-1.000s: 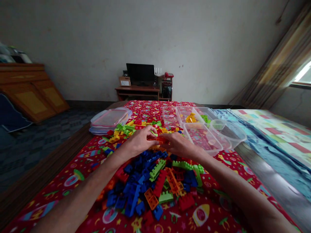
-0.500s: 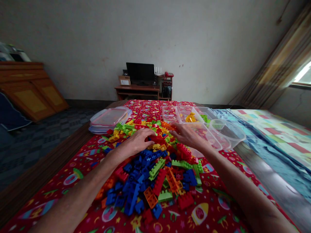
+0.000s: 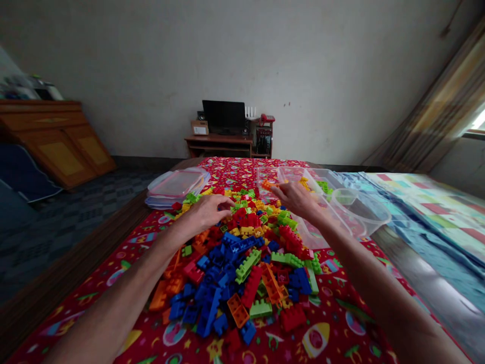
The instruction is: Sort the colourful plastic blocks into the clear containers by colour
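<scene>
Lids (image 3: 176, 183) sit stacked left of the bricks (image 3: 223, 273) heaped on the tabletop (image 3: 140, 273). The left hand (image 3: 208, 210) curves over them, fingers parted. Right fingers pinch an orange brick (image 3: 268, 185) by the clear bins (image 3: 318, 222); the right forearm crosses in front.

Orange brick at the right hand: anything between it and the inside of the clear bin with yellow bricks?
Apparently just the left wall of the clear bin, beside the orange brick; no loose brick visible between. Clearance over the rim: can't tell.
</scene>
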